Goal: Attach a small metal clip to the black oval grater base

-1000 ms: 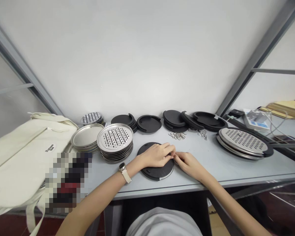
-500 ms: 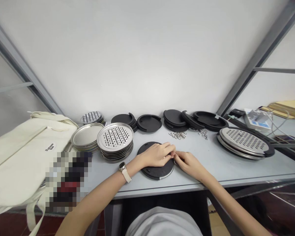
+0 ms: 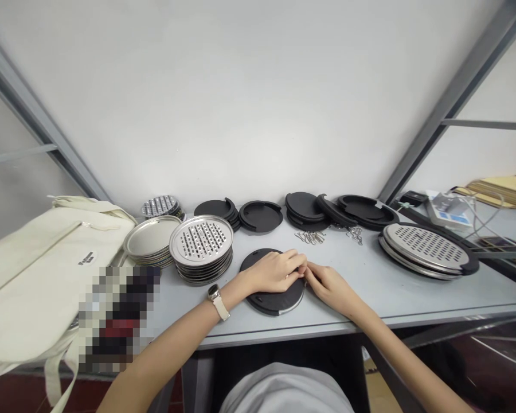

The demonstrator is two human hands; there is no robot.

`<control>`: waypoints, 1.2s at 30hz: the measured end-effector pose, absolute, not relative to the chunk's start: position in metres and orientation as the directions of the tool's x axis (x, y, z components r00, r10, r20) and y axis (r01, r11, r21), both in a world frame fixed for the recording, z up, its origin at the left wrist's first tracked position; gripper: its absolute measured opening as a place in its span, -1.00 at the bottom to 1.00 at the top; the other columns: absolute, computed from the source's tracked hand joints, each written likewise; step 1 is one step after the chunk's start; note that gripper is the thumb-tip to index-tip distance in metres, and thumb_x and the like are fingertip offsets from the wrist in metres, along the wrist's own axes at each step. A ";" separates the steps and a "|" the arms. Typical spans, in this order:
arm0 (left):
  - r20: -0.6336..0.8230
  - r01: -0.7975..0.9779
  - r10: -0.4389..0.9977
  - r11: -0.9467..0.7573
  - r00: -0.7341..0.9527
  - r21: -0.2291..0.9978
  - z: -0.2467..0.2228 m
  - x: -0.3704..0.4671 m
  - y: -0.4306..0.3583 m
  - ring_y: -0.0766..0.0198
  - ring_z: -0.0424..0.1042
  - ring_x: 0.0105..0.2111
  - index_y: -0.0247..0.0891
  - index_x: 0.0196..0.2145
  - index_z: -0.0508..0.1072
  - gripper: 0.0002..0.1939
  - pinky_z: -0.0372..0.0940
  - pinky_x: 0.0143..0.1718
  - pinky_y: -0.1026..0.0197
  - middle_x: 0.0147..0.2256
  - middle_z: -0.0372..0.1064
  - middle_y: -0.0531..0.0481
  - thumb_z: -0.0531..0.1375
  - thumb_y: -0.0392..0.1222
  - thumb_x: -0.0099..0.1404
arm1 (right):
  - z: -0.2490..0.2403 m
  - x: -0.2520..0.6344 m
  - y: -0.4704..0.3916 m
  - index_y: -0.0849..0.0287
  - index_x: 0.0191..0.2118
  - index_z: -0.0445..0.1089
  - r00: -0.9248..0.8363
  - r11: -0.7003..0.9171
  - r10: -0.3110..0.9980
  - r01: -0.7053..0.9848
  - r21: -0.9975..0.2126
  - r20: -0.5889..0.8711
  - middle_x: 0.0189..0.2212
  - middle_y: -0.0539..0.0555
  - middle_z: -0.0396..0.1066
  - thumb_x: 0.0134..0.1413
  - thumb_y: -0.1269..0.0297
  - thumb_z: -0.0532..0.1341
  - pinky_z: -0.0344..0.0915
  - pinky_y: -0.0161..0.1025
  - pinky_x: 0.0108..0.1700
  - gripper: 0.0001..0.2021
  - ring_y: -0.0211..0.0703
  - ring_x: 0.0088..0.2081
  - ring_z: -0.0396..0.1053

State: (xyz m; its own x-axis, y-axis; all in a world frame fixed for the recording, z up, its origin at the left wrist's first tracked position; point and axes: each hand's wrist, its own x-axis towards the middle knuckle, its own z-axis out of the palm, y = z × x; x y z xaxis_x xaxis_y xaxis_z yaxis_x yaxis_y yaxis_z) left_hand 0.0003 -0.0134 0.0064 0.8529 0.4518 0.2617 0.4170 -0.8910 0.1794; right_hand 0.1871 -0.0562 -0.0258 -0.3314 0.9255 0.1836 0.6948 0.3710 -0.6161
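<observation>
A black round disc (image 3: 279,301) with a silvery strip along its near right rim lies flat on the grey table. Across its top rests my left hand (image 3: 277,271), fingers bent toward the disc's right edge and thumb and index finger pinched together. My right hand (image 3: 330,288) meets it there with its own fingertips closed. Whatever is between the fingertips is mostly hidden; only a thin glint of metal shows by the rim. Small bent wire hooks (image 3: 310,237) lie behind the hands, with more wire hooks (image 3: 354,234) to their right.
Stacked round metal graters (image 3: 201,241) and plain metal discs (image 3: 152,236) stand at left. Black round holders (image 3: 261,217) line the wall. A larger grater stack (image 3: 427,246) sits at right on the table (image 3: 361,298). A cream bag (image 3: 38,269) covers the left end.
Both hands stay at the disc's right edge, with only a very slight shift of the right fingers. The disc has not visibly moved.
</observation>
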 end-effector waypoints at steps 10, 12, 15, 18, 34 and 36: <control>0.265 0.419 0.451 -0.892 0.852 0.172 0.007 0.001 -0.013 0.33 0.30 -0.44 -0.22 -0.22 0.22 -0.92 0.15 -0.47 0.22 -0.23 0.27 0.01 0.01 -0.20 0.36 | -0.030 0.187 -0.055 0.09 -0.33 0.15 -0.274 0.339 0.940 0.692 -0.637 0.202 -0.51 -0.01 0.33 0.29 0.22 -0.15 0.20 -0.27 -0.38 -0.77 -0.15 -0.50 0.33; 0.261 0.422 0.455 -0.890 0.851 0.175 0.007 0.001 -0.013 0.32 0.30 -0.43 -0.23 -0.22 0.22 -0.92 0.15 -0.46 0.22 -0.23 0.27 0.00 0.01 -0.19 0.36 | -0.030 0.187 -0.055 0.08 -0.34 0.13 -0.266 0.339 0.940 0.682 -0.648 0.212 -0.53 -0.03 0.30 0.29 0.21 -0.14 0.19 -0.29 -0.40 -0.79 -0.17 -0.52 0.31; 0.252 0.430 0.465 -0.884 0.849 0.182 0.007 0.001 -0.013 0.31 0.32 -0.41 -0.23 -0.22 0.23 -0.91 0.16 -0.45 0.22 -0.23 0.27 -0.01 0.01 -0.19 0.36 | -0.030 0.188 -0.055 0.08 -0.33 0.13 -0.279 0.353 0.935 0.671 -0.652 0.218 -0.52 -0.03 0.30 0.28 0.20 -0.13 0.18 -0.29 -0.41 -0.80 -0.18 -0.53 0.31; 0.250 0.430 0.466 -0.883 0.849 0.187 0.007 0.001 -0.013 0.31 0.32 -0.40 -0.22 -0.21 0.23 -0.92 0.17 -0.44 0.22 -0.23 0.27 -0.01 0.01 -0.20 0.36 | -0.031 0.188 -0.054 0.08 -0.33 0.14 -0.295 0.361 0.931 0.674 -0.644 0.214 -0.51 -0.02 0.32 0.28 0.20 -0.13 0.20 -0.28 -0.39 -0.79 -0.16 -0.51 0.32; 0.250 0.439 0.466 -0.884 0.849 0.159 0.008 0.001 -0.015 0.33 0.33 -0.44 -0.23 -0.20 0.23 -0.90 0.15 -0.48 0.22 -0.19 0.26 -0.02 0.00 -0.19 0.37 | -0.027 0.189 -0.055 0.10 -0.30 0.26 -0.367 0.411 0.908 0.695 -0.590 0.202 -0.46 0.03 0.41 0.29 0.21 -0.14 0.20 -0.27 -0.37 -0.72 -0.13 -0.45 0.37; 0.256 0.441 0.467 -0.884 0.846 0.155 0.007 0.001 -0.015 0.32 0.34 -0.43 -0.23 -0.20 0.23 -0.89 0.16 -0.48 0.21 -0.19 0.26 -0.02 0.00 -0.17 0.37 | -0.028 0.189 -0.054 0.10 -0.29 0.26 -0.371 0.416 0.906 0.694 -0.588 0.204 -0.45 0.03 0.42 0.29 0.20 -0.13 0.21 -0.27 -0.36 -0.73 -0.12 -0.44 0.39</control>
